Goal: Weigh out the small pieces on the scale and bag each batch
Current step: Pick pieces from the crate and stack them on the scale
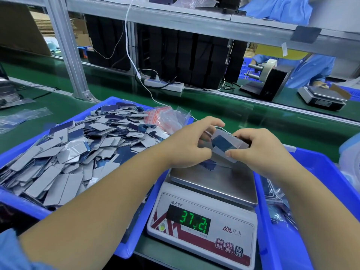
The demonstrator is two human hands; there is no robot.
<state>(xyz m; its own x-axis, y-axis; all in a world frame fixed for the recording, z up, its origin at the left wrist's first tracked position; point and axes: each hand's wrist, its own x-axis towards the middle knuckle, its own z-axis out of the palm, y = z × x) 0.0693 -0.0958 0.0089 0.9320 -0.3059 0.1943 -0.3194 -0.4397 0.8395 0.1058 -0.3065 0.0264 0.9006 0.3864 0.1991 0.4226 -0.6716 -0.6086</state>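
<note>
A white electronic scale (202, 227) stands in front of me, its green display reading 37.21. Above its steel pan (220, 184), my left hand (187, 145) and my right hand (261, 151) both grip a stack of small blue-and-grey pieces (224, 144); whether a clear bag is around it I cannot tell. One blue piece (209, 165) hangs below the stack near the pan. A blue tray (17, 201) on the left holds a big heap of the same grey and blue pieces (78, 151). Empty zip bags with red strips (165, 118) lie at the tray's far corner.
A second blue tray (315, 191) on the right holds filled clear bags (276, 199). Beyond the green belt are a power strip (163, 84), a label dispenser (270, 78), another scale (321, 97) and a person in a blue coat (311, 69). A metal post (66, 47) rises at the left.
</note>
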